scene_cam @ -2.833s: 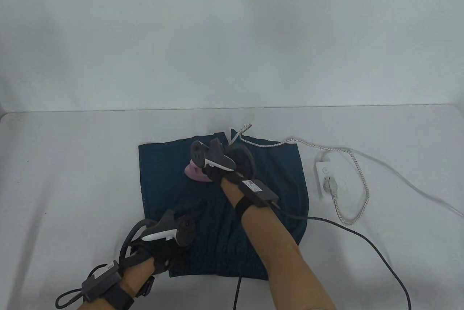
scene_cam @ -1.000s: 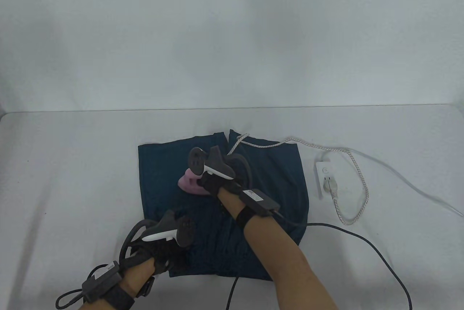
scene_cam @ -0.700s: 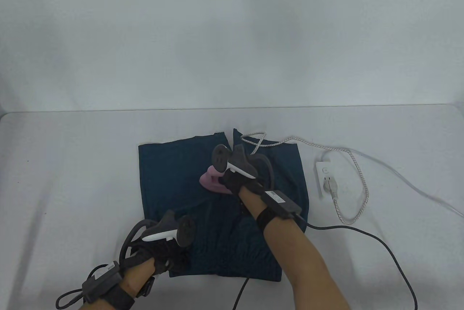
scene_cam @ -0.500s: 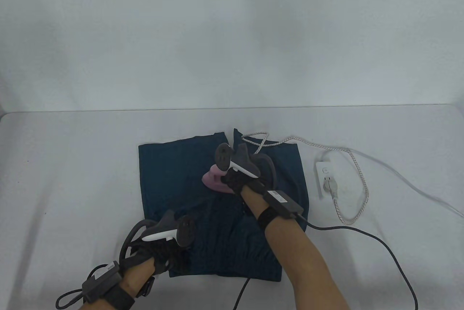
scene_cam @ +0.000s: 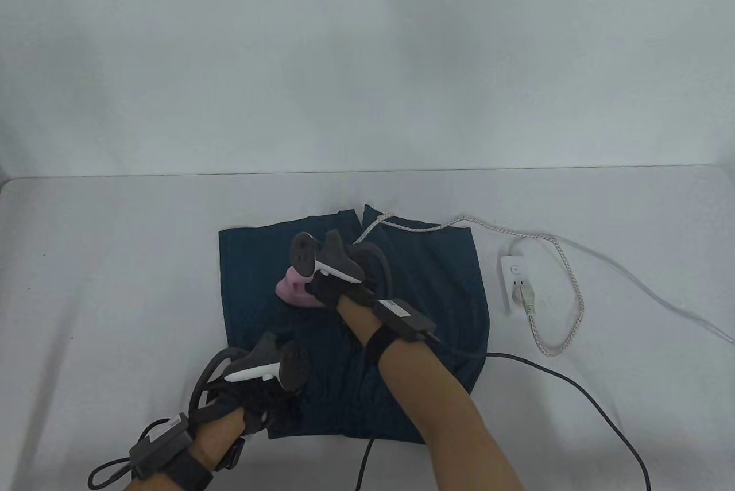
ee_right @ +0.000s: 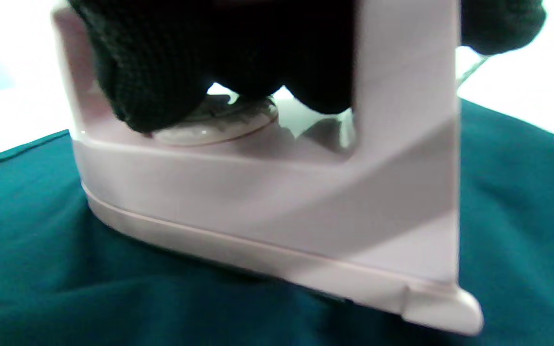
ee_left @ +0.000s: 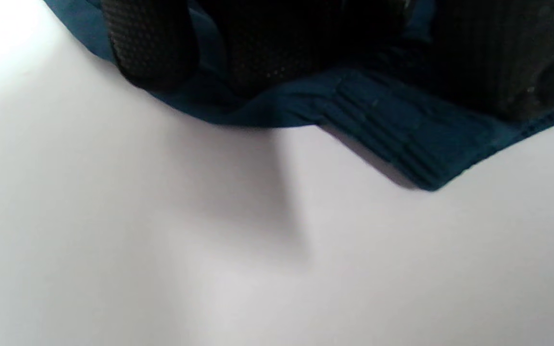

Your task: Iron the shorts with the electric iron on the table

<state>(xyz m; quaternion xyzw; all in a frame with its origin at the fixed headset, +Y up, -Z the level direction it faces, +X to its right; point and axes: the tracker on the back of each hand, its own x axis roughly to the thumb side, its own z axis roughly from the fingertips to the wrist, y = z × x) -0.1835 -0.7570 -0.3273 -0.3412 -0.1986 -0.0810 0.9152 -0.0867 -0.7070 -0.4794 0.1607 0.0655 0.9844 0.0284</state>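
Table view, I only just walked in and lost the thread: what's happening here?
A person is ironing dark teal shorts spread flat on the table. The right hand grips the handle of a pink iron resting on the fabric. The left hand presses down the near corner at the waistband. The iron's cord runs to a white power strip on the right.

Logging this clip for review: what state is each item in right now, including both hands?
Shorts: spread on the table, creased near the waistband.
Iron: soleplate down on the shorts.
Right hand: holds the iron's handle.
Left hand: presses the shorts' waistband corner.
Plug: seated in the power strip.
Iron cord: slack, looped on the table.
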